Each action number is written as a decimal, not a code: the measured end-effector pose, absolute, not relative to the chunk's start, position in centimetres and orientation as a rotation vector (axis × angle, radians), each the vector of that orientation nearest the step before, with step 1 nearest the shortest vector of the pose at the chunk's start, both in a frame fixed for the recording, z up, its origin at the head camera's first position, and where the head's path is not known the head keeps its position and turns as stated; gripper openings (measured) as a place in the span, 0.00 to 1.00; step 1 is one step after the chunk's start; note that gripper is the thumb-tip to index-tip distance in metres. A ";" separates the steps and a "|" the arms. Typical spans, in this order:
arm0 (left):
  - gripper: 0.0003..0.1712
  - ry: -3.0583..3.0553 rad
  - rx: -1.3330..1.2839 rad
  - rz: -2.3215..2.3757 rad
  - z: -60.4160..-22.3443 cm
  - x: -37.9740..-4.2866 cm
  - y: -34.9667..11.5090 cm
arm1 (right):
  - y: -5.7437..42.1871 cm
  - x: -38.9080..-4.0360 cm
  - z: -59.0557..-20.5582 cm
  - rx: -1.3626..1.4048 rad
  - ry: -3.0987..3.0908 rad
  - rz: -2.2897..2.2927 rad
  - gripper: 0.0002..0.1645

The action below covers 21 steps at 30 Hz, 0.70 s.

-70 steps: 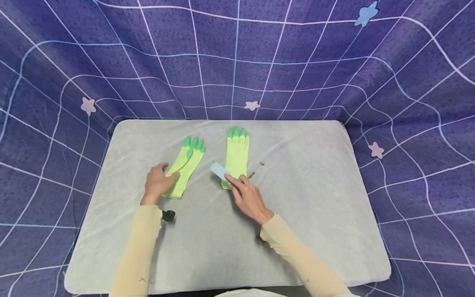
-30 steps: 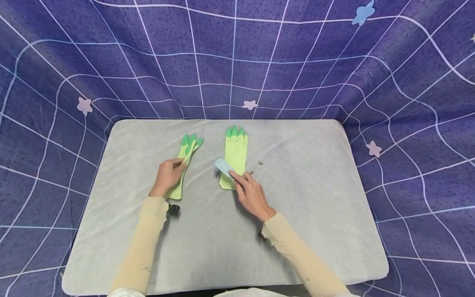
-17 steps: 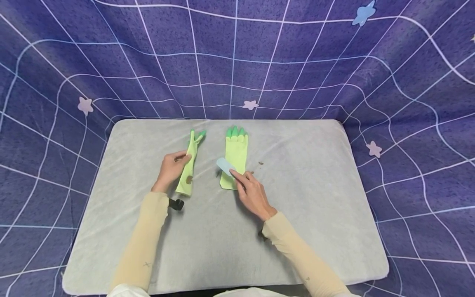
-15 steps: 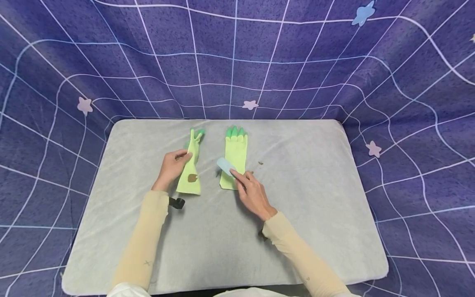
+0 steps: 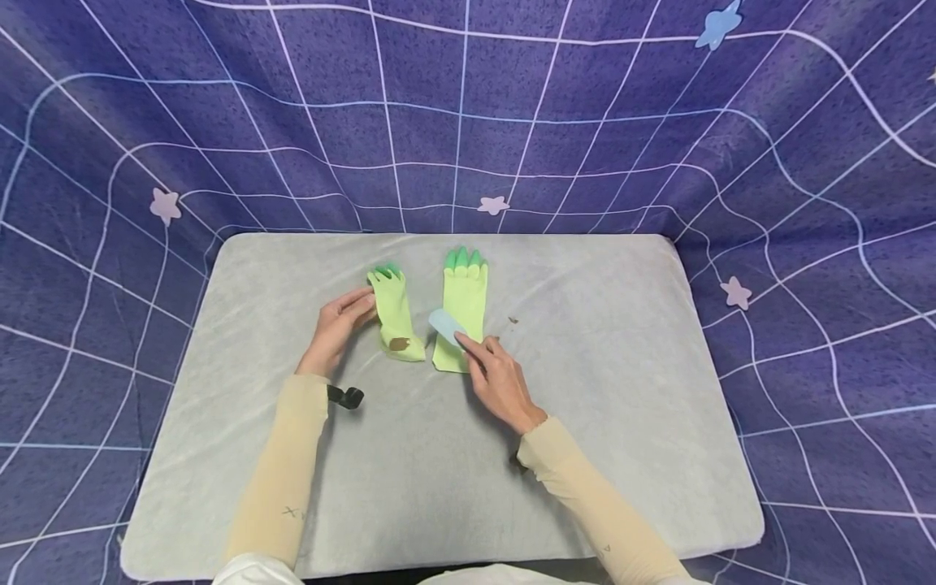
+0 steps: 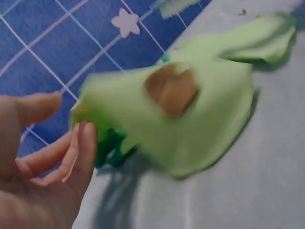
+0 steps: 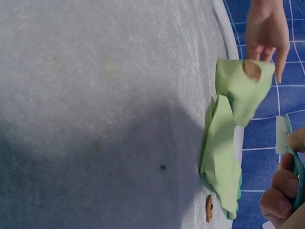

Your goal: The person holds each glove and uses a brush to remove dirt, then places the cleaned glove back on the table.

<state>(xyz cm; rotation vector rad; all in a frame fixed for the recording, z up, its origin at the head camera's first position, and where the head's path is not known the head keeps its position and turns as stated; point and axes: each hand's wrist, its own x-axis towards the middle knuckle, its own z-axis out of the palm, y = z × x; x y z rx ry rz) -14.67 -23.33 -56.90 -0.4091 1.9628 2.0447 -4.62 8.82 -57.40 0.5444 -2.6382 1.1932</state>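
A lime-green rubber glove with darker green fingertips is turning over beside my left hand. Its cuff carries a brown stain and looks lifted off the table. In the left wrist view the thumb and fingers stand apart at the blurred glove's finger end, with no grip visible. My right hand holds a small light-blue scrub brush over the cuff of a second glove, which lies flat, fingers pointing away. White bristles show on the brush in the right wrist view.
Both gloves are on a table covered in pale grey cloth. Small brown crumbs lie right of the second glove. A blue grid-patterned curtain with star shapes surrounds the back and sides.
My left hand lifted the left glove by its side and flipped it rightward, bringing the brown stain into view, then its fingers parted. The right hand with the brush stayed nearly still.
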 end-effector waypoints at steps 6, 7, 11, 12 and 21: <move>0.40 1.987 -0.358 1.960 -58.4 -13.5 -23.2 | 8.8 -4.5 -57.5 0.551 -2.636 1.188 0.23; 0.41 1.999 -0.347 1.940 -58.5 -13.2 -23.2 | 8.8 -4.5 -57.5 0.550 -2.635 1.186 0.23; 0.45 2.091 -0.261 1.803 -59.0 -12.2 -23.4 | 8.9 -4.5 -57.6 0.541 -2.643 1.188 0.23; 0.48 2.107 -0.229 1.767 -59.0 -11.9 -23.4 | 8.9 -4.5 -57.6 0.540 -2.645 1.188 0.23; 0.56 1.961 -0.245 1.732 -59.3 -10.2 -23.2 | 8.8 -4.5 -57.5 0.541 -2.665 1.200 0.24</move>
